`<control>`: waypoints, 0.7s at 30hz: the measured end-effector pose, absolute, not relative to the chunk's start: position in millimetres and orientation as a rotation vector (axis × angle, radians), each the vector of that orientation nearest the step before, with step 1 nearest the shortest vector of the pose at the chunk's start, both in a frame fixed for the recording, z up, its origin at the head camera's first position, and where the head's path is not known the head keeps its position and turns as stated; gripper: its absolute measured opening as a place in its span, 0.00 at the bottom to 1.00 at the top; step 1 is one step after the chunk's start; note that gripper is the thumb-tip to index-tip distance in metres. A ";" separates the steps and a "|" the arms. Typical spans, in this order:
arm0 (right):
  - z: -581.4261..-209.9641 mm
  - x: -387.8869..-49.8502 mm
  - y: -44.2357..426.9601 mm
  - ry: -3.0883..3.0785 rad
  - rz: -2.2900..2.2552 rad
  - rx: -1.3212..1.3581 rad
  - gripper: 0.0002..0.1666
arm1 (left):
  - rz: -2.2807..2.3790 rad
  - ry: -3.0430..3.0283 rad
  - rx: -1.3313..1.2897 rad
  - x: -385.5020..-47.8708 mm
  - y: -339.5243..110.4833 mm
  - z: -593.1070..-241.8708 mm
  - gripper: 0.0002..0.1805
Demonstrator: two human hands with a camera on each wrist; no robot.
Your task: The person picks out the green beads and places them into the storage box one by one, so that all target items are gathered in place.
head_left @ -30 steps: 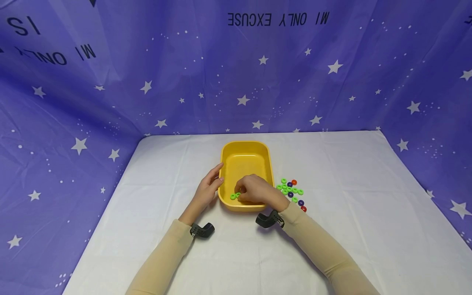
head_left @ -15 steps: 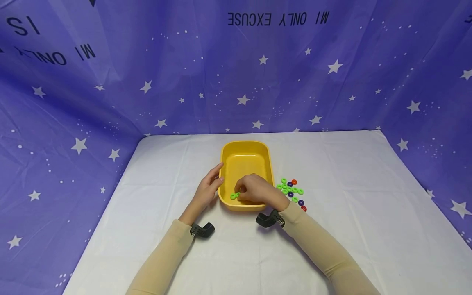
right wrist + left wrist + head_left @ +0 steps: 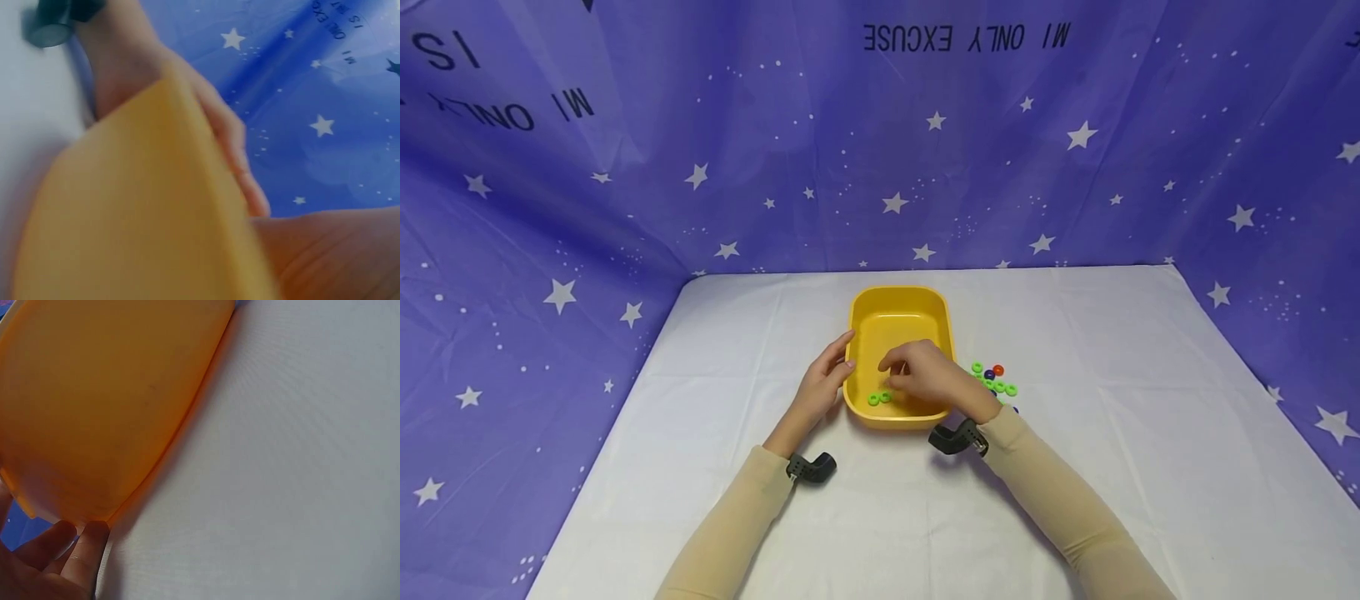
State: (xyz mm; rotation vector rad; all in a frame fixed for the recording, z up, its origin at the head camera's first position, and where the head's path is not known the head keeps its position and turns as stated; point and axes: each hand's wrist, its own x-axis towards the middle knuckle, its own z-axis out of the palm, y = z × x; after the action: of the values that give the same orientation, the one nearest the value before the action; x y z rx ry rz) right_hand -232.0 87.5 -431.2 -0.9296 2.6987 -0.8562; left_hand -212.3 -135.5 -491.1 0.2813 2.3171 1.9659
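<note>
A yellow rectangular tub (image 3: 895, 327) stands on the white cloth. My left hand (image 3: 822, 382) rests against its left side, thumb near the rim; in the left wrist view its fingertips touch the tub's outer wall (image 3: 112, 412). Over the inside of the tub hovers my right hand (image 3: 927, 372), thumb and forefinger apart, with nothing visible between them. Below its fingertips, two small green rings (image 3: 879, 398) lie side by side on the tub's floor. The right wrist view is blurred and mostly filled by the tub wall (image 3: 125, 206).
Several small green, purple and red rings (image 3: 997, 370) lie scattered on the cloth to the right of the tub, partly hidden by my right wrist. A purple star-patterned curtain (image 3: 820, 150) surrounds the back and sides of the white-covered table (image 3: 1112, 350).
My right hand has risen off the tub floor, moving slightly up and right, and its thumb and forefinger have spread. Both green rings now show fully. The left hand stays put.
</note>
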 end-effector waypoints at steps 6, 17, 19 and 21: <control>-414.5 -236.2 104.1 2.732 -0.972 -0.935 0.14 | 1.976 2.302 0.281 -213.3 -135.2 -491.5 0.30; -405.0 -246.1 159.9 2.853 -0.996 -0.719 0.17 | 1.973 2.323 0.299 -212.3 -135.8 -489.8 0.30; -407.0 -247.1 170.0 2.872 -0.992 -0.667 0.17 | 1.975 2.320 0.303 -212.5 -135.5 -490.3 0.30; -410.5 -248.0 179.3 2.881 -0.993 -0.618 0.17 | 1.977 2.315 0.306 -212.6 -135.2 -490.7 0.30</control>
State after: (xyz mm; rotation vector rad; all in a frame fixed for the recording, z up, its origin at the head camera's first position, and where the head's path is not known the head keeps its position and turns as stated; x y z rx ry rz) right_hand -248.0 179.3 -410.5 -0.6184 2.8812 -0.9927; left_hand -212.6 -135.2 -490.7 0.3059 2.3149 1.9770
